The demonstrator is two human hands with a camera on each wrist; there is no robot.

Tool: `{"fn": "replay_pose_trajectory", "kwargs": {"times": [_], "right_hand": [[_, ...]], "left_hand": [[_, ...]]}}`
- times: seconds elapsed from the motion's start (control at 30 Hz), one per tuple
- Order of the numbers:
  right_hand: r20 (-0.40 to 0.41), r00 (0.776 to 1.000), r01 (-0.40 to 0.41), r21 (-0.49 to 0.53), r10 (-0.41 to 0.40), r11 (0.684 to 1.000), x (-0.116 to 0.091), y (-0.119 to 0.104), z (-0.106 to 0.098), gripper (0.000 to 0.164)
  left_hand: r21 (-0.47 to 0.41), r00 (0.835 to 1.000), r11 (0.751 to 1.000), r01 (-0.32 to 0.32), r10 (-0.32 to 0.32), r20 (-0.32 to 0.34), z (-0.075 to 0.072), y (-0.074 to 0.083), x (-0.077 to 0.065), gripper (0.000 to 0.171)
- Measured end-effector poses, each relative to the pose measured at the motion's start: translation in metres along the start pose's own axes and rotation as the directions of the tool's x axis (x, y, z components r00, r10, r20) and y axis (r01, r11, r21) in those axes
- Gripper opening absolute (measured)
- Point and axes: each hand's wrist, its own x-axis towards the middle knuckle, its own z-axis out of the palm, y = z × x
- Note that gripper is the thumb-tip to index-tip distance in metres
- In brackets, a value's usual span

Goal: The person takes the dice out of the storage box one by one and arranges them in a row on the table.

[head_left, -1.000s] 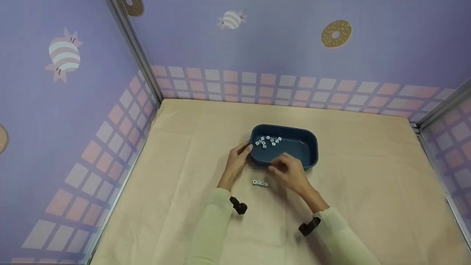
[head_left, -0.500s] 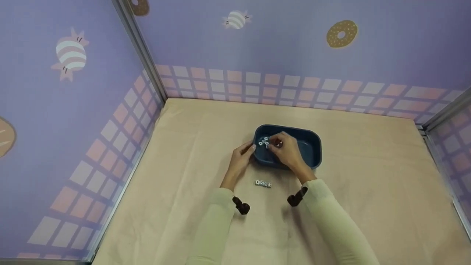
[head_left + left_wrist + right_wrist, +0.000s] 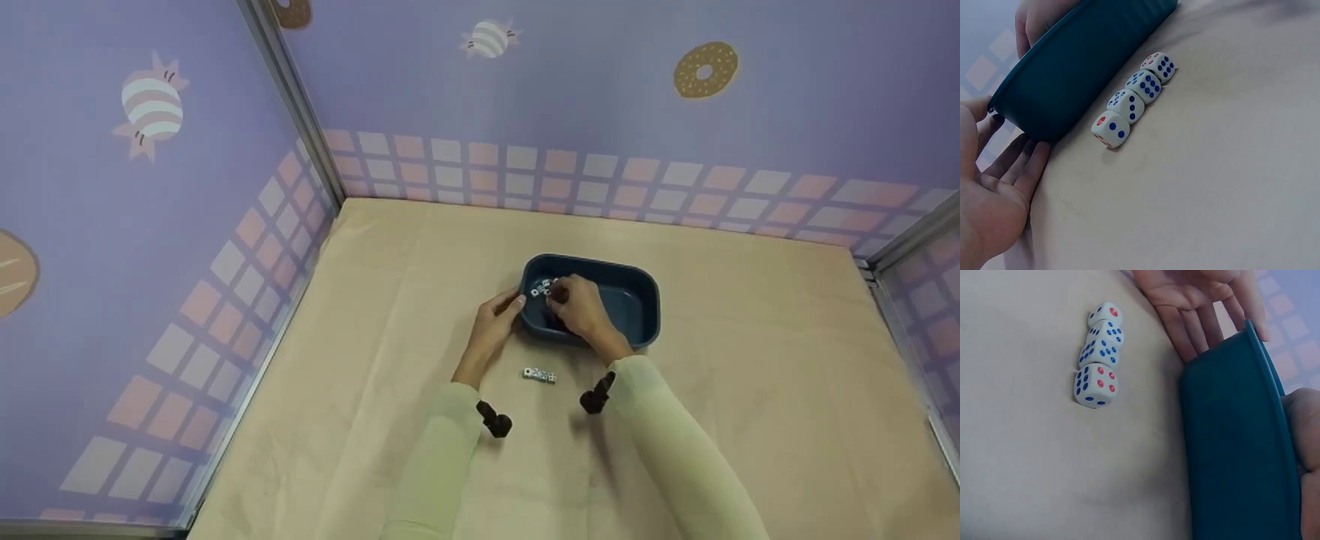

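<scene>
Walls [image 3: 600, 82] edge cloth [image 3: 750, 375]; right hand [image 3: 583, 306] partly hides dice [image 3: 535, 292] in tray [image 3: 630, 304]

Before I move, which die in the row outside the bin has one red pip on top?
The leftmost die, at the end nearest the left hand; the other three dice each show several pips on top.

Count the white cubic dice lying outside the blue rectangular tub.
4, in one row on the beige cloth: left-end die, two middle dice, right-end die. None appears hidden.
</scene>
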Motion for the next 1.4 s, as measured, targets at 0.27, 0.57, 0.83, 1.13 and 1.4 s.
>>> {"fn": "replay_pose_trajectory", "kwargs": {"times": [0.27,0.57,0.83,1.13,1.4], "right_hand": [[0.068,0.998,-0.004,-0.038,0.007,0.999,0.002,0.002,0.001,0.023],[0.132,0.991,-0.009,-0.072,0.018,0.997,0.005,0.001,0.001,0.019],[0.12,0.993,-0.003,-0.115,0.017,0.993,0.008,0.0,0.003,0.013],[0.109,0.994,-0.017,-0.127,0.031,0.992,0.004,-0.001,0.0,0.013],[0.038,0.985,0.17,-0.026,-0.169,0.985,-0.008,-0.006,-0.015,0.012]], "left_hand": [[-0.029,1.0,0.999,0.016,-0.015,0.013,0.0,-0.001,0.0,0.044],[-0.043,1.0,0.999,0.018,-0.018,0.018,0.0,0.0,0.0,0.045],[-0.075,1.0,0.997,0.016,-0.015,0.012,0.0,-0.002,0.0,0.046],[-0.037,0.999,0.999,0.028,-0.028,0.019,0.003,-0.001,0.001,0.046],[-0.058,1.0,0.998,0.017,-0.016,0.021,0.002,-0.002,0.001,0.047]]}}
